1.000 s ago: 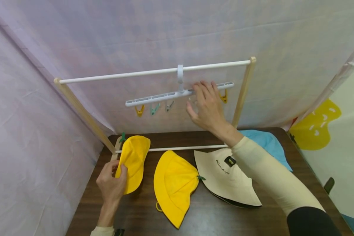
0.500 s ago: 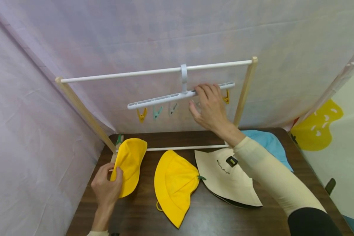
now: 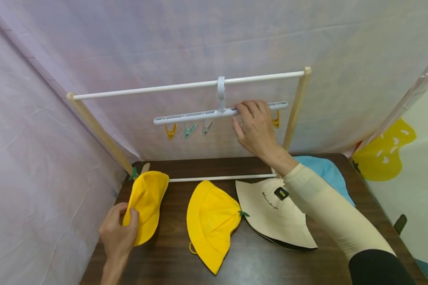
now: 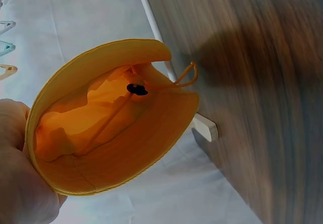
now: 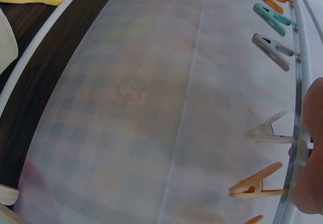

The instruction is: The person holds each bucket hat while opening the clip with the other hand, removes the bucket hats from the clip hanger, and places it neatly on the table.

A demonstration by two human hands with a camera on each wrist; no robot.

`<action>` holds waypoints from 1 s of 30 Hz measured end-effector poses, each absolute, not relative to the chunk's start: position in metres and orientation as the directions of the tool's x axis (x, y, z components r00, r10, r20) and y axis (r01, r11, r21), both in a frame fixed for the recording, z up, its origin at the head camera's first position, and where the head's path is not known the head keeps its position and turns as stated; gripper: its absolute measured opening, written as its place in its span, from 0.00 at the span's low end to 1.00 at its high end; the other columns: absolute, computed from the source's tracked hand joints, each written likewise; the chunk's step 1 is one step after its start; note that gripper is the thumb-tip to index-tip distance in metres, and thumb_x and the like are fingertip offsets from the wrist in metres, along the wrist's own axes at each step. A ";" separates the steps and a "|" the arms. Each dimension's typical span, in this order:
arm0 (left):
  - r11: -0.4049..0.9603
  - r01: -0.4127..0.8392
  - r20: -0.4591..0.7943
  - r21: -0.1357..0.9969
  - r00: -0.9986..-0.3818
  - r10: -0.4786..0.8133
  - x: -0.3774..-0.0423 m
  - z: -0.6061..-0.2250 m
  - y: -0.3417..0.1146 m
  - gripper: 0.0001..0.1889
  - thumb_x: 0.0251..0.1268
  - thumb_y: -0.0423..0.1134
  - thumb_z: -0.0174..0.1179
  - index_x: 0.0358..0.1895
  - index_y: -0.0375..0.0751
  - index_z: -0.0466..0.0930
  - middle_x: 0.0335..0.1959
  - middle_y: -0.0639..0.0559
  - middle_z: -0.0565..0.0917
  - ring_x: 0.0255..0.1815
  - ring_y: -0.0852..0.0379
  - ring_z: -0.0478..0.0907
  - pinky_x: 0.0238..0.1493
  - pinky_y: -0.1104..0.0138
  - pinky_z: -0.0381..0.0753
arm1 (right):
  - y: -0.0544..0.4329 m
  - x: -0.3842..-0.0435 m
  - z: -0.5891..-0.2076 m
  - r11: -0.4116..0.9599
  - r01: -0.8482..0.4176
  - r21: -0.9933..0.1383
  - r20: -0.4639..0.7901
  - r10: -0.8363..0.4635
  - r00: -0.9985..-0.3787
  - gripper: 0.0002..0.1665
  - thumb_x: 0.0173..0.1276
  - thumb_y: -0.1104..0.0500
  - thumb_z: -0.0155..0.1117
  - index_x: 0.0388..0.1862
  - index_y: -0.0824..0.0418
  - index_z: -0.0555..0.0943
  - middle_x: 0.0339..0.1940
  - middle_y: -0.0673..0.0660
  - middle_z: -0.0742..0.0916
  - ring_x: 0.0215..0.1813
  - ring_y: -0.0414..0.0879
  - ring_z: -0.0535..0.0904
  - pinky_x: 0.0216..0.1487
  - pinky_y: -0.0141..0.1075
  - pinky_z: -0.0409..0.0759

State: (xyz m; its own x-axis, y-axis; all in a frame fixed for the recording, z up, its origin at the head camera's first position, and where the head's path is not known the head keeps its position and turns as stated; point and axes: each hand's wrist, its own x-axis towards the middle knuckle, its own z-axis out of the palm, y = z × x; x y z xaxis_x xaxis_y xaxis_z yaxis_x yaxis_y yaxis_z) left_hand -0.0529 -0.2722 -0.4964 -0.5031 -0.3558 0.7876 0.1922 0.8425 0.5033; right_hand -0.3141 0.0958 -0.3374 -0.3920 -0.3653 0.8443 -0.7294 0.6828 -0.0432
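Note:
My left hand [image 3: 117, 229] pinches the brim of a yellow bucket hat [image 3: 150, 204] with a green leaf at its crown, held over the left side of the table. In the left wrist view the inside of this hat [image 4: 116, 118] faces the camera, with a cord and a black toggle [image 4: 137, 89]. The right hand [image 3: 258, 128] grips the bar of a white clip hanger [image 3: 189, 117], right of its hook. That hook hangs on the rack's top rail [image 3: 142, 90]. Orange, teal and grey clothespins [image 5: 272, 19] dangle from the bar, with a pale one [image 5: 270, 130] near my right fingers.
A second yellow bucket hat [image 3: 214, 221] lies mid-table. Beside it are a cream bucket hat [image 3: 274, 213] and, behind my right forearm, a light blue hat [image 3: 324, 174]. The rack's wooden posts [image 3: 100, 136] and low white rail [image 3: 217, 179] stand at the table's back.
My left hand has carried the yellow hat to the left and nearer to me. The hanger has tipped nearer level, its right end lower, with the right hand still on it.

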 end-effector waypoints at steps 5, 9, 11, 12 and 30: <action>0.864 0.150 0.780 0.481 -0.523 -0.343 -0.044 -0.495 -0.278 0.07 0.62 0.26 0.70 0.39 0.22 0.88 0.39 0.30 0.92 0.35 0.36 0.87 0.58 0.91 0.68 | 0.097 -0.314 -0.337 0.677 -0.734 -0.052 0.843 -0.364 -0.395 0.20 0.87 0.56 0.59 0.60 0.72 0.86 0.57 0.71 0.90 0.60 0.69 0.83 0.70 0.62 0.77; 0.876 0.151 0.805 0.458 -0.489 -0.336 -0.040 -0.498 -0.282 0.07 0.59 0.26 0.70 0.37 0.23 0.88 0.37 0.31 0.92 0.33 0.34 0.86 0.57 0.90 0.67 | 0.097 -0.314 -0.338 0.672 -0.738 -0.059 0.847 -0.358 -0.393 0.19 0.87 0.57 0.60 0.60 0.71 0.86 0.56 0.70 0.90 0.59 0.69 0.83 0.68 0.62 0.78; 0.887 0.151 0.822 0.436 -0.469 -0.324 -0.039 -0.501 -0.284 0.07 0.57 0.27 0.71 0.36 0.24 0.88 0.36 0.31 0.92 0.33 0.33 0.86 0.55 0.88 0.69 | 0.097 -0.314 -0.339 0.670 -0.739 -0.061 0.849 -0.355 -0.392 0.18 0.86 0.57 0.60 0.59 0.71 0.86 0.55 0.70 0.91 0.59 0.69 0.83 0.67 0.62 0.78; 0.898 0.150 0.834 0.415 -0.457 -0.309 -0.039 -0.502 -0.284 0.07 0.57 0.27 0.71 0.36 0.25 0.88 0.35 0.31 0.91 0.32 0.33 0.86 0.52 0.84 0.73 | 0.097 -0.314 -0.339 0.671 -0.739 -0.062 0.849 -0.354 -0.393 0.18 0.86 0.57 0.60 0.59 0.71 0.86 0.55 0.70 0.91 0.59 0.69 0.83 0.67 0.62 0.78; 0.920 0.188 0.766 0.342 -0.624 -0.157 -0.050 -0.526 -0.254 0.06 0.51 0.28 0.73 0.31 0.36 0.84 0.30 0.41 0.90 0.24 0.50 0.86 0.26 0.68 0.86 | 0.096 -0.312 -0.338 0.671 -0.737 -0.077 0.848 -0.345 -0.403 0.18 0.85 0.57 0.62 0.60 0.70 0.86 0.55 0.69 0.91 0.59 0.68 0.84 0.66 0.62 0.78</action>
